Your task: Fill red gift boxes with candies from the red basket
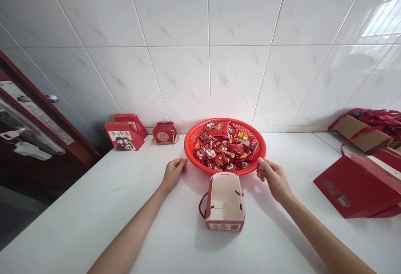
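closest in, an open paper gift box [224, 203] sits upright on the white counter [103, 219], pale inside, with a red cord [200, 207] at its left side. just past it, a round red plastic basket [187, 145] is heaped with red wrapped sweets [224, 145]. the box stands touching or almost touching the basket's front edge. the left hand [174, 174] is empty, its fingers loosely curled, just beside the rim. the right hand [273, 179] is empty too, its fingers slightly spread, and its fingertips [259, 161] seem to touch the rim, though the angle makes that hard to be sure of. against the tiled wall [178, 77] on the left stand two red gift boxes [124, 137] and a smaller red box [163, 133]. on the right lie flat red box blanks [354, 186] and a brown carton [360, 134].
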`<state>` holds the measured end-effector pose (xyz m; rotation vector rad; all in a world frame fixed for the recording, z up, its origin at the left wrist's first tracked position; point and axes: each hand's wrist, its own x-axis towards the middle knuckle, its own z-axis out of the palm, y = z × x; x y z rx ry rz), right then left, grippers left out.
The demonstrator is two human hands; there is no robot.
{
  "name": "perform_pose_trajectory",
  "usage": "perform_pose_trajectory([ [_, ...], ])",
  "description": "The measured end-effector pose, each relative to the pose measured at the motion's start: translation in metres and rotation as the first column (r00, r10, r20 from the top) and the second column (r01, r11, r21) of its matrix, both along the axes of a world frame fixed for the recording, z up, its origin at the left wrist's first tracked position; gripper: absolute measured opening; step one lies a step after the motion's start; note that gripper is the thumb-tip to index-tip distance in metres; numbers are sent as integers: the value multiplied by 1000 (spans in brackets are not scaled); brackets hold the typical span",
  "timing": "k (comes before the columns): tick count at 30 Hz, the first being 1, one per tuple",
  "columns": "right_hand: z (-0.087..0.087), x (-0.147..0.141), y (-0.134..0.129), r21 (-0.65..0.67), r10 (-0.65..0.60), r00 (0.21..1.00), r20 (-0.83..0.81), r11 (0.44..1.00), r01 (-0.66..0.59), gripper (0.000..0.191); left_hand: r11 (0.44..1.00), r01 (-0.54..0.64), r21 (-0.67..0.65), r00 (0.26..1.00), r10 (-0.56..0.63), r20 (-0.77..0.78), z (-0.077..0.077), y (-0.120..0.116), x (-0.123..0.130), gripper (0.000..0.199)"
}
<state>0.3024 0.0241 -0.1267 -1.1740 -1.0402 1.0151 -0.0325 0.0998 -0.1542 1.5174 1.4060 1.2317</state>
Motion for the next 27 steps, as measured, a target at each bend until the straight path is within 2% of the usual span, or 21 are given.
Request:
perform_pose_trajectory([
  [5,-2,-3,3,-41,30,995,-99,999,-34,57,1000,-5,-10,1000,5,-7,0,0,0,38],
  [10,-6,-6,3,-62,-26,987,-161,998,16,55,1000,-11,-23,1000,10,-8,-1,0,0,40],
  [15,-8,-10,-1,-79,-55,988,-141,996,44,59,1000,-11,-24,1000,10,-26,-2,0,0,42],
  [19,-10,-4,-6,-38,-104,994,11,994,105,62,1000,-6,-31,999,5,-46,-3,1,-1,42],
  [23,-1,12,-9,164,-285,922,262,955,248,59,999,-7,-39,998,5,-64,-6,3,0,40],
  [25,14,20,-4,290,-321,867,381,932,218,52,999,-14,-44,997,10,-72,-7,3,0,39],
  [27,33,25,8,349,-294,813,503,929,120,42,999,-20,-48,996,16,-82,-8,4,1,38],
])
